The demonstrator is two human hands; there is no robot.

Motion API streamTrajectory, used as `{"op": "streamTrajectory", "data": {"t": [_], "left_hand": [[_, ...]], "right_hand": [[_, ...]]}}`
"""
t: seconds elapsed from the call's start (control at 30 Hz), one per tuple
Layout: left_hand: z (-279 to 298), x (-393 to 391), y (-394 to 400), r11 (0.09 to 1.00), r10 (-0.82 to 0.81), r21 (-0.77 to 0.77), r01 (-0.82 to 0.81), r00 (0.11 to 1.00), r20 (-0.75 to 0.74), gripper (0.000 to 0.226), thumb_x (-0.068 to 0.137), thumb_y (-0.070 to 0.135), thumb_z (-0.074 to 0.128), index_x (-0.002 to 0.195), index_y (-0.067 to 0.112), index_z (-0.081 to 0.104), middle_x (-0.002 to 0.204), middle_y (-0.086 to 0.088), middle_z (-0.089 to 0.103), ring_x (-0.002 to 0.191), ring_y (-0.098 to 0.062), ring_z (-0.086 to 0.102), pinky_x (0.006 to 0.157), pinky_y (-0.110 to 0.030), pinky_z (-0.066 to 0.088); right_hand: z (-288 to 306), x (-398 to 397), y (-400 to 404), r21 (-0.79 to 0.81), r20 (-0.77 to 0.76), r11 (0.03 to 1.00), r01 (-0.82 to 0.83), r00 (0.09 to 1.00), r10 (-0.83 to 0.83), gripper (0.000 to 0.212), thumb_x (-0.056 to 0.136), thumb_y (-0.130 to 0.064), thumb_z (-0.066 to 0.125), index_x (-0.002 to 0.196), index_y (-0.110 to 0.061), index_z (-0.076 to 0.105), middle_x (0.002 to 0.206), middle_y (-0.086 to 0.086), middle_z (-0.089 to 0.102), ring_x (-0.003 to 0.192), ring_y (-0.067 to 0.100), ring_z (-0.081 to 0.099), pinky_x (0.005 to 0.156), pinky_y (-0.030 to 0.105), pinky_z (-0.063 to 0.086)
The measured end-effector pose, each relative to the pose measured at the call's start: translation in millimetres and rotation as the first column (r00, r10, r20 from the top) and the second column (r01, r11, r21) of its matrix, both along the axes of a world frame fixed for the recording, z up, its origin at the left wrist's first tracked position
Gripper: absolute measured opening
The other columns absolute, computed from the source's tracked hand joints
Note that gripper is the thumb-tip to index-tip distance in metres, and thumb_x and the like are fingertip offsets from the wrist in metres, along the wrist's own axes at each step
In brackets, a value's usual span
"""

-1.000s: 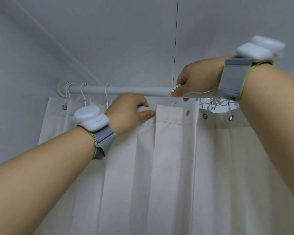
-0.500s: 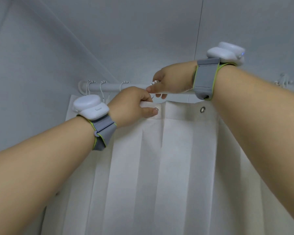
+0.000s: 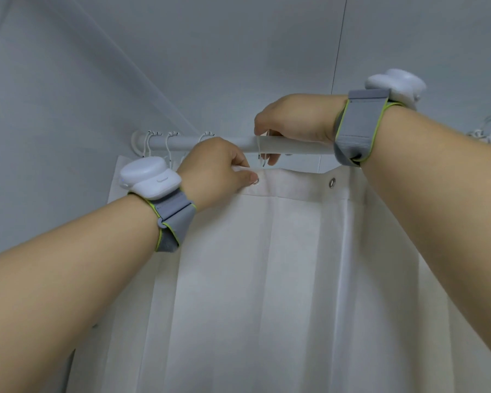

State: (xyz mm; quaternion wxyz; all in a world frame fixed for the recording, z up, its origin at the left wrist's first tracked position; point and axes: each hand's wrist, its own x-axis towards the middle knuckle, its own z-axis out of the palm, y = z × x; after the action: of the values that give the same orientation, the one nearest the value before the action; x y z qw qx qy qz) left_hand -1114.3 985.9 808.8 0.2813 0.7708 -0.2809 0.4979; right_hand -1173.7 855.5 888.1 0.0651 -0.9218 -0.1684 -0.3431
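A white shower curtain [image 3: 281, 265] hangs below a white rod [image 3: 238, 143] that runs across the upper middle. My left hand [image 3: 216, 171] pinches the curtain's top hem beside a metal eyelet [image 3: 255, 181]. My right hand [image 3: 292, 123] is above the rod and pinches a white curtain hook [image 3: 260, 150] that hangs over the rod, its lower tip just above that eyelet. A second eyelet [image 3: 332, 182] in the hem to the right has no hook in it.
Three hooks [image 3: 170, 143] hang on the rod's left end, near its wall mount [image 3: 135, 140]. A bunch of loose hooks [image 3: 488, 131] sits on the rod at the far right. Grey walls and ceiling close in on all sides.
My right hand slid the hook leftward along the rod to above the eyelet. My left hand shifted its pinch on the hem and raised the eyelet toward the hook.
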Motion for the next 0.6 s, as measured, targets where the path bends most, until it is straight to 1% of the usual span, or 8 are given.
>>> {"op": "streamTrajectory", "data": {"t": [0.07,0.13,0.2,0.33,0.43,0.47,0.53,0.6], "left_hand": [[-2.1,1.5,-3.7,0.998,0.028,-0.062,-0.028,1.000,0.002,0.014,0.080,0.028,0.071,0.075,0.015,0.072,0.064,0.002,0.057,0.064,-0.016,0.051,0.055,-0.023,0.035],[-3.0,2.1,-9.3,0.992,0.042,-0.117,-0.042,0.999,0.000,0.013,0.079,0.027,0.071,0.074,0.016,0.071,0.065,0.002,0.058,0.070,-0.019,0.055,0.059,-0.024,0.036],[-3.7,2.5,-15.0,0.986,0.046,-0.160,-0.045,0.999,0.000,0.011,0.078,0.027,0.070,0.072,0.018,0.070,0.065,0.004,0.056,0.072,-0.021,0.055,0.062,-0.024,0.037],[-6.6,6.5,-22.8,0.980,-0.025,-0.197,0.026,1.000,0.007,0.013,0.081,0.026,0.069,0.070,0.018,0.067,0.070,0.003,0.059,0.072,-0.019,0.054,0.064,-0.026,0.040],[-8.7,8.5,-24.2,0.967,-0.093,-0.238,0.090,0.996,0.000,0.013,0.082,0.026,0.070,0.072,0.016,0.068,0.065,0.005,0.058,0.068,-0.018,0.053,0.064,-0.027,0.041],[-9.5,8.8,-23.9,0.963,-0.116,-0.246,0.112,0.993,-0.002,0.015,0.082,0.026,0.070,0.070,0.018,0.067,0.061,0.009,0.055,0.064,-0.015,0.051,0.062,-0.025,0.039],[-9.0,6.4,-23.0,0.958,-0.174,-0.233,0.165,0.985,-0.016,0.021,0.082,0.026,0.070,0.063,0.019,0.064,0.056,0.011,0.052,0.054,-0.005,0.047,0.056,-0.021,0.036],[-7.4,1.4,-21.1,0.950,-0.251,-0.206,0.236,0.967,-0.048,0.018,0.082,0.025,0.071,0.069,0.011,0.071,0.058,0.006,0.057,0.052,-0.002,0.047,0.055,-0.016,0.036]], "right_hand": [[-0.7,0.9,3.0,0.019,-0.005,1.000,0.009,1.000,-0.009,0.025,0.088,-0.028,0.044,0.074,-0.015,0.061,0.071,0.001,0.075,0.049,0.008,0.063,0.062,0.025,0.047],[-0.9,1.8,6.1,0.023,-0.023,1.000,0.012,1.000,-0.012,0.025,0.088,-0.028,0.045,0.075,-0.014,0.061,0.077,0.006,0.076,0.065,0.016,0.071,0.075,0.031,0.054],[-2.1,-1.6,8.0,0.023,-0.032,1.000,0.007,0.999,-0.006,0.024,0.089,-0.026,0.044,0.074,-0.014,0.059,0.080,0.009,0.076,0.078,0.022,0.073,0.082,0.035,0.055],[-4.3,-6.4,7.3,0.040,-0.004,0.999,0.016,1.000,-0.016,0.025,0.091,-0.024,0.045,0.071,-0.014,0.057,0.082,0.010,0.075,0.063,0.019,0.068,0.068,0.026,0.052],[-3.7,-4.8,9.4,0.067,-0.033,0.997,-0.031,0.999,0.033,0.022,0.090,-0.023,0.049,0.077,-0.010,0.060,0.085,0.015,0.074,0.072,0.028,0.072,0.080,0.036,0.055],[-3.6,-4.5,9.9,0.070,-0.030,0.997,-0.035,0.999,0.037,0.021,0.089,-0.023,0.050,0.078,-0.009,0.060,0.084,0.015,0.074,0.074,0.030,0.073,0.080,0.037,0.056],[-2.1,-6.2,10.3,0.057,-0.003,0.998,-0.007,1.000,0.007,0.021,0.088,-0.026,0.053,0.075,-0.011,0.060,0.079,0.011,0.074,0.070,0.026,0.073,0.068,0.029,0.055],[-1.6,-7.0,10.4,0.050,0.018,0.999,0.011,1.000,-0.011,0.020,0.086,-0.027,0.054,0.072,-0.013,0.058,0.071,0.005,0.074,0.063,0.021,0.071,0.055,0.020,0.048]]}}
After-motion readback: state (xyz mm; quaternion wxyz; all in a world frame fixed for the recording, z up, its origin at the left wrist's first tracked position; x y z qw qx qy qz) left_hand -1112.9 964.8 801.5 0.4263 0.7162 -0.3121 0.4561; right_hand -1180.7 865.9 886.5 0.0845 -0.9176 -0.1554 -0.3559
